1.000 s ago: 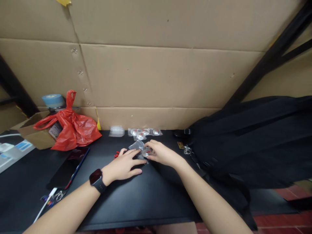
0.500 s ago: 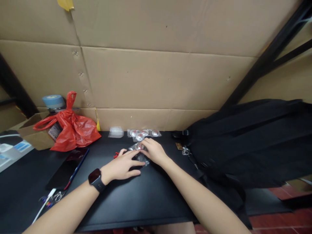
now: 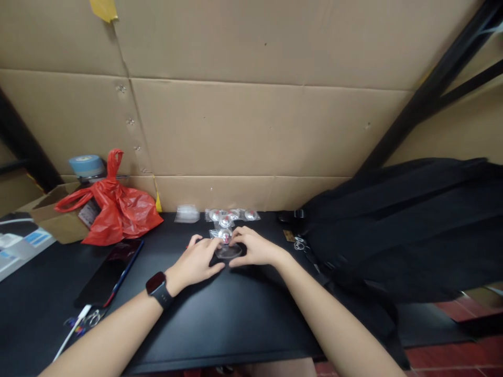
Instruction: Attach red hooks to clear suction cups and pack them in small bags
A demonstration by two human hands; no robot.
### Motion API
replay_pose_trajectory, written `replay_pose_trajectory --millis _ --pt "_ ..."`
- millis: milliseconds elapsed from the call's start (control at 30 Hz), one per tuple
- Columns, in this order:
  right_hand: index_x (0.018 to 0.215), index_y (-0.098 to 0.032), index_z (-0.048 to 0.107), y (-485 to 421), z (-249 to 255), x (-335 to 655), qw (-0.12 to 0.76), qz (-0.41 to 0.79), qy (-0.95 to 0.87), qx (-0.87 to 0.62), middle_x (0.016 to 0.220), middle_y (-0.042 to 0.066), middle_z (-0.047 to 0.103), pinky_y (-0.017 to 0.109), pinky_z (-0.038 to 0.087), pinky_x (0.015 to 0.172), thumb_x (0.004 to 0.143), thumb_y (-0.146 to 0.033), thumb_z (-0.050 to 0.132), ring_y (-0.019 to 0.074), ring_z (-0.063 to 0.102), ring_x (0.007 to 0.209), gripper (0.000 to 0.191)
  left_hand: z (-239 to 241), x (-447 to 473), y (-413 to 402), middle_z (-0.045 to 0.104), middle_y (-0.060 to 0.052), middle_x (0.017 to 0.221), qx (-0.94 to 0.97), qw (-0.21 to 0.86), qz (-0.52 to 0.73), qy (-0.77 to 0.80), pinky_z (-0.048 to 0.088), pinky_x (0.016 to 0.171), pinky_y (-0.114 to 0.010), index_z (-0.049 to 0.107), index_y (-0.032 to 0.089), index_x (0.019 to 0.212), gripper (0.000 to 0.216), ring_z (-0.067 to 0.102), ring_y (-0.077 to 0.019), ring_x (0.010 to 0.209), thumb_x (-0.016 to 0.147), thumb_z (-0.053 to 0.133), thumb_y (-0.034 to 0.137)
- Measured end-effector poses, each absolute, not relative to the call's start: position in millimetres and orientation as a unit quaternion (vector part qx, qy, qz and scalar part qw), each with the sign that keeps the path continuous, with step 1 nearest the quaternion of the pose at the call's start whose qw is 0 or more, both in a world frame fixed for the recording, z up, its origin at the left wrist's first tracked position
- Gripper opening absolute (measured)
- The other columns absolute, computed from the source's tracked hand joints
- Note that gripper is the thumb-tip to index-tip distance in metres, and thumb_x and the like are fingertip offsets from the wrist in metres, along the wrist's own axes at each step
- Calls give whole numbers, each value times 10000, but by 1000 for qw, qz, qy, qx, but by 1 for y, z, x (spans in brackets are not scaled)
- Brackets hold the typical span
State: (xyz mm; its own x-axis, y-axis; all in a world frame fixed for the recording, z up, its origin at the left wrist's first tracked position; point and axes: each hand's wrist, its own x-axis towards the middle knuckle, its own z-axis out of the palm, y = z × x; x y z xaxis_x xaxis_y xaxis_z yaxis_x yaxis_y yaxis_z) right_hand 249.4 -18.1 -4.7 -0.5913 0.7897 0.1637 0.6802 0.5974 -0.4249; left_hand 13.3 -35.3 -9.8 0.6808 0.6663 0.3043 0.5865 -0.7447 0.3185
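Observation:
A clear plastic packet (image 3: 228,252) with a round silver badge-like piece (image 3: 225,235) marked in red lies on the black table between my hands. My left hand (image 3: 196,263), wearing a dark watch (image 3: 157,287), is open at the packet's left side, its index fingertip at the edge and thumb apart below. On the right side my right hand (image 3: 255,248) curves around the packet, fingertips at its edge and thumb spread away. The lower flap is blurred. A small red thing beside my left fingers is mostly hidden.
Several similar packets (image 3: 250,214) lie along the cardboard wall, beside a stack of clear sleeves (image 3: 187,213). On the left are a red plastic bag (image 3: 121,209), a cardboard box (image 3: 58,220) and a phone (image 3: 110,272) with a white cable. A black backpack (image 3: 393,225) fills the right.
My right hand has drawn back and to the right, its thumb now spread. My left hand has shifted slightly left, uncovering the round piece. The packet's lower flap has changed shape.

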Motion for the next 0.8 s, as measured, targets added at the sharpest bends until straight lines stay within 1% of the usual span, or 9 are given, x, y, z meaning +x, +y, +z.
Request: replay_pose_trajectory --millis 67,133,167,233,333,433,533,700,800 --pt "975 -205 724 -17 -4 248 180 164 -878 -412 1114 85 637 403 431 971 689 -466 817 262 572 1063 398 -14 15 -32 694 -42 1016 902 92 222 359 313 988 -422 448 232 1248 354 636 -218 980 912 557 255" --pt "897 -193 721 -17 -4 246 203 171 -873 -410 1028 73 680 364 450 929 827 -363 708 225 616 988 185 -19 16 -28 701 -20 954 892 94 244 368 328 974 -409 437 231 1242 303 651 -193 917 943 476 195" --pt "872 -188 715 -17 -3 245 215 176 -869 -410 974 67 698 343 460 898 876 -323 646 207 636 936 152 -20 16 -26 702 -13 937 888 97 255 371 342 959 -400 439 230 1230 282 655 -185 891 952 451 184" --pt "898 -183 704 -19 -2 244 235 177 -863 -410 928 63 718 329 472 857 882 -333 634 202 654 882 166 -22 15 -22 697 -4 905 877 104 279 378 377 914 -380 451 228 1197 239 654 -175 832 963 429 181" --pt "1050 -191 663 -20 -4 242 258 182 -854 -414 963 65 725 334 484 835 772 -393 751 220 663 886 355 -24 14 -19 669 2 849 857 111 318 390 429 842 -345 472 224 1163 212 629 -173 775 959 441 181" --pt "1209 -216 575 -20 -10 238 291 214 -830 -425 875 20 725 311 493 817 840 -282 674 181 677 810 388 -26 12 -18 640 -33 956 846 105 338 398 462 799 -317 505 221 1137 209 614 -177 824 939 467 168" --pt "1302 -237 512 -16 -20 233 306 211 -813 -448 823 -8 712 307 498 806 875 -175 595 158 666 744 439 -29 11 -18 592 -62 1072 857 77 323 394 465 844 -337 556 218 1102 197 607 -186 911 937 464 164" --pt "1096 -269 691 -14 -26 230 268 84 -844 -456 1180 75 645 398 449 926 897 -248 600 232 577 1075 219 -30 10 -20 555 -93 1200 874 -6 265 407 401 935 -440 638 247 1107 229 504 -268 1182 946 478 214" --pt "1149 -286 688 -17 -25 229 236 55 -863 -444 1378 82 547 488 381 994 869 -354 657 295 454 1257 289 -30 9 -21 548 -101 1256 874 -17 252 415 359 986 -490 661 246 1099 225 426 -305 1282 942 519 321"
